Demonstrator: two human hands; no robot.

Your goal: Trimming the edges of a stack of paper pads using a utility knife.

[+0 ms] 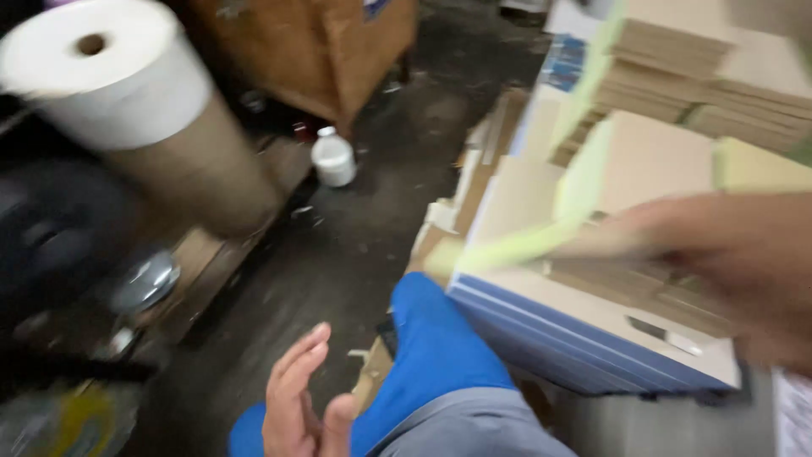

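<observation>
- Our right hand [727,262] is motion-blurred and cut off at the frame edge; we cannot tell how its fingers lie.
- It reaches over the stack of flat cardboard sheets [643,161] at right, near a yellow-green strip [524,245].
- Our left hand [300,406] hangs empty, fingers loosely apart, beside our blue trouser leg [440,347].

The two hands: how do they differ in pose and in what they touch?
The left hand is open, edge-on and empty above the blue trouser leg. The right hand is motion-blurred, reaching over the flat cardboard stacks by a yellow-green strip; its grip is unclear. Both are bare.
</observation>
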